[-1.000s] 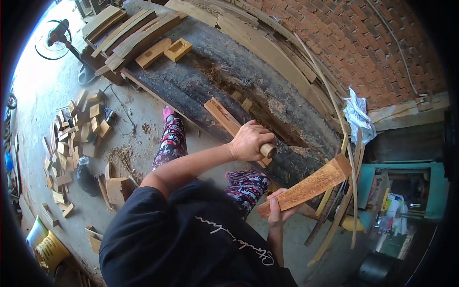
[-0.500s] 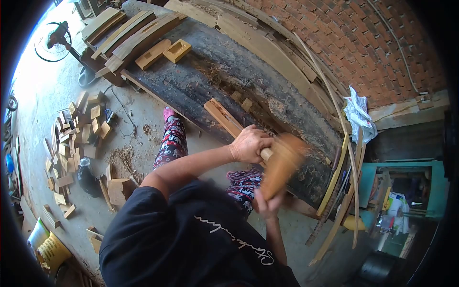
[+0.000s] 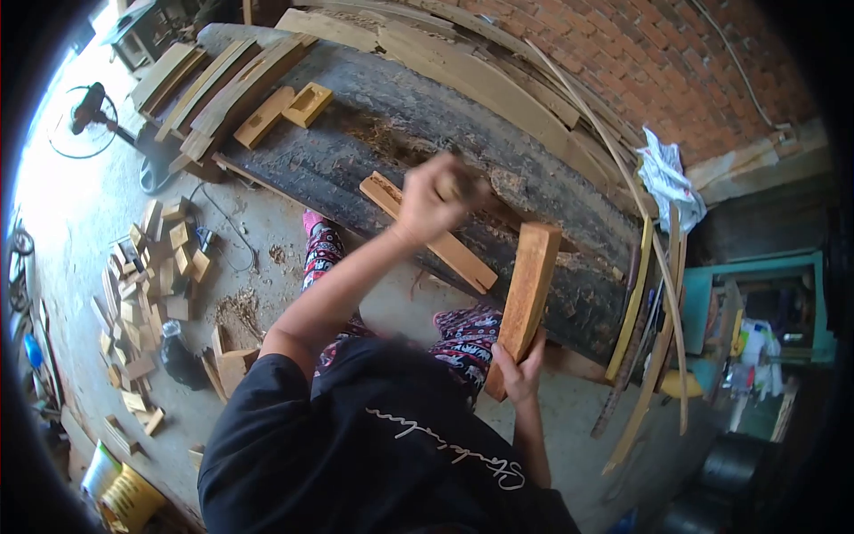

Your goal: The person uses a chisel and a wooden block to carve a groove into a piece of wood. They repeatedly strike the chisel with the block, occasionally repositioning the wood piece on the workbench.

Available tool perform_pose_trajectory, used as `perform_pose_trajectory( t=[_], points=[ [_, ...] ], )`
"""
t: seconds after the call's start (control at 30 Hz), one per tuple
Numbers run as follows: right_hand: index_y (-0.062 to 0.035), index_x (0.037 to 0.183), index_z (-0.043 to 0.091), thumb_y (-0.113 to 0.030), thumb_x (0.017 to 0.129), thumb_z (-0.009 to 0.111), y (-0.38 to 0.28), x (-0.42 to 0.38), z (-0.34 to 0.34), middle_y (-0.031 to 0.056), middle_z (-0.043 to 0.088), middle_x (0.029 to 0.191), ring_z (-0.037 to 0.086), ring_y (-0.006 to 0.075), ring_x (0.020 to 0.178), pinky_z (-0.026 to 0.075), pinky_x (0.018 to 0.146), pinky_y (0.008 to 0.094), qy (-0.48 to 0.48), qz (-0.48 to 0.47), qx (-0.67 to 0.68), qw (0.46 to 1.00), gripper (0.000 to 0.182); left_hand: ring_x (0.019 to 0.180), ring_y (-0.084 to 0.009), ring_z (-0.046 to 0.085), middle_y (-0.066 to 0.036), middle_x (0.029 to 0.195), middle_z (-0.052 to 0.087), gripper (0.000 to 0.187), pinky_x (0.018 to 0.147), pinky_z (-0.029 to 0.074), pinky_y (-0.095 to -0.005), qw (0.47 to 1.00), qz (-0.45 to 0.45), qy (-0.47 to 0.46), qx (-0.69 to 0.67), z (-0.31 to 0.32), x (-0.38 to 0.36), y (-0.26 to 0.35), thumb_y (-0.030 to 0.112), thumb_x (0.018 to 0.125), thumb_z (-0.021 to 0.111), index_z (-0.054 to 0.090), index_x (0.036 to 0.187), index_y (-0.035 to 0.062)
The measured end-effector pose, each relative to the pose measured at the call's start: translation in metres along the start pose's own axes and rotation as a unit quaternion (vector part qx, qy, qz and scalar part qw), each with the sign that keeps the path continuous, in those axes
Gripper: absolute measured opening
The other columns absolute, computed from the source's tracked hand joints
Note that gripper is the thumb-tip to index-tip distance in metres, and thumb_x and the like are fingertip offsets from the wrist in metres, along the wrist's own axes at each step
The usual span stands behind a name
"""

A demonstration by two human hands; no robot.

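Note:
My left hand [image 3: 434, 203], smeared by motion, is closed around the wooden handle of a chisel [image 3: 455, 182]; its blade is hidden or too blurred to see. Below that hand, a long narrow wood piece [image 3: 463, 260] lies slantwise across the near edge of the dark workbench [image 3: 356, 165]. My right hand [image 3: 521, 367] grips the lower end of a thick squared wood block [image 3: 531, 285]. The block stands tilted, its top end out over the bench, to the right of the narrow piece.
Two cut wood blocks [image 3: 307, 105] and several boards [image 3: 240, 84] sit on the bench's far left. Wood offcuts [image 3: 147, 294] and a black bag [image 3: 182, 356] lie on the floor. A fan [image 3: 89, 111] stands beyond. Long strips [image 3: 654, 347] lean at the right end.
My left hand has lifted the chisel up and left, off the narrow piece. My right hand's block, blurred beside the chisel before, is now lower and steadier. The view has shifted slightly.

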State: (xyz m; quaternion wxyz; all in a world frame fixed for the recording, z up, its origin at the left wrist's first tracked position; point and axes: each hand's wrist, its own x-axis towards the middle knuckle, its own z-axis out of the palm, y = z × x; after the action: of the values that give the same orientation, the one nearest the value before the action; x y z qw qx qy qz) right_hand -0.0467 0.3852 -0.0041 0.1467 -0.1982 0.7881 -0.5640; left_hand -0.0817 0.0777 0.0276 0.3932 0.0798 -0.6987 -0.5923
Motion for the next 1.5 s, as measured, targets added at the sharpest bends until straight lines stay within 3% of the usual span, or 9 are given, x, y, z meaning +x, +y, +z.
perform_pose_trajectory(
  t=[0.07,0.3,0.43,0.5,0.83,0.9,1.3,1.4,1.5],
  points=[
    [0.0029,0.127,0.042,-0.016,0.081,0.077,-0.021,0.014,0.009,0.0137,0.060,0.106,0.061,0.0202,0.095,0.050,0.084,0.0356,0.015,-0.013,0.021,1.000,0.061,0.073,-0.0076,0.051,0.003,0.082,0.056,0.022,0.072,0.046,-0.0247,0.990,-0.096,0.043,-0.094,-0.021,0.021,-0.021,0.018,0.085,0.076,0.058,0.091,0.0068],
    [0.0023,0.132,0.043,-0.023,0.082,0.076,-0.050,0.051,0.020,0.0136,0.058,0.111,0.058,0.0212,0.101,0.048,0.090,0.0363,-0.073,-0.027,-0.016,0.997,0.064,0.082,-0.0102,0.052,0.000,0.090,0.056,0.031,0.080,0.047,-0.0282,0.994,-0.067,-0.006,-0.085,-0.065,0.033,-0.033,0.019,0.091,0.071,0.051,0.111,0.0054],
    [0.0018,0.132,0.043,-0.024,0.082,0.077,-0.063,0.068,0.030,0.0147,0.058,0.114,0.058,0.0213,0.104,0.047,0.091,0.0364,-0.088,-0.045,-0.021,0.995,0.065,0.078,-0.0090,0.051,0.001,0.092,0.055,0.036,0.076,0.048,-0.0258,0.991,-0.063,-0.011,-0.113,-0.069,0.028,-0.037,0.018,0.090,0.076,0.050,0.111,0.0059],
    [0.0016,0.131,0.043,-0.025,0.082,0.077,-0.074,0.073,0.035,0.0149,0.059,0.114,0.059,0.0213,0.104,0.047,0.091,0.0365,-0.089,-0.046,-0.027,0.995,0.065,0.085,-0.0062,0.057,0.002,0.093,0.056,0.037,0.073,0.049,-0.0210,0.988,-0.043,0.034,-0.141,-0.070,0.027,-0.043,0.009,0.090,0.075,0.047,0.114,0.0090],
    [0.0004,0.132,0.043,-0.028,0.082,0.077,-0.086,0.086,0.051,0.0162,0.062,0.115,0.062,0.0236,0.105,0.049,0.092,0.0376,-0.105,-0.046,-0.053,0.992,0.067,0.078,-0.0059,0.053,0.003,0.088,0.054,0.035,0.071,0.048,-0.0215,0.971,0.026,0.205,-0.120,-0.067,0.030,-0.054,0.008,0.090,0.075,0.046,0.110,0.0106],
    [-0.0004,0.132,0.043,-0.028,0.082,0.077,-0.092,0.090,0.055,0.0170,0.062,0.115,0.063,0.0242,0.106,0.050,0.092,0.0379,-0.109,-0.057,-0.070,0.990,0.066,0.078,-0.0068,0.051,0.003,0.090,0.052,0.038,0.068,0.047,-0.0234,0.967,0.002,0.226,-0.115,-0.069,0.031,-0.059,0.017,0.089,0.078,0.048,0.109,0.0098],
    [0.0002,0.135,0.043,-0.025,0.082,0.077,-0.136,0.134,0.068,0.0132,0.062,0.115,0.060,0.0191,0.106,0.048,0.094,0.0350,-0.157,-0.034,-0.169,0.972,0.068,0.081,-0.0081,0.049,0.001,0.090,0.051,0.035,0.072,0.045,-0.0244,0.960,-0.038,0.258,-0.101,-0.076,0.026,-0.054,0.024,0.096,0.069,0.044,0.115,0.0094],
    [0.0001,0.136,0.042,-0.026,0.081,0.078,-0.150,0.144,0.073,0.0152,0.064,0.115,0.062,0.0210,0.106,0.048,0.095,0.0361,-0.170,-0.044,-0.193,0.965,0.071,0.079,-0.0079,0.048,0.001,0.090,0.051,0.036,0.070,0.045,-0.0236,0.961,-0.022,0.264,-0.084,-0.076,0.028,-0.059,0.022,0.095,0.070,0.043,0.115,0.0095],
    [-0.0017,0.133,0.044,-0.034,0.080,0.077,-0.163,0.161,0.078,0.0210,0.068,0.113,0.069,0.0323,0.100,0.054,0.090,0.0421,-0.155,-0.116,-0.279,0.941,0.070,0.077,-0.0075,0.047,0.001,0.089,0.051,0.036,0.069,0.045,-0.0230,0.959,-0.016,0.257,-0.118,-0.072,0.028,-0.055,0.019,0.094,0.072,0.045,0.114,0.0093]
  ],
)
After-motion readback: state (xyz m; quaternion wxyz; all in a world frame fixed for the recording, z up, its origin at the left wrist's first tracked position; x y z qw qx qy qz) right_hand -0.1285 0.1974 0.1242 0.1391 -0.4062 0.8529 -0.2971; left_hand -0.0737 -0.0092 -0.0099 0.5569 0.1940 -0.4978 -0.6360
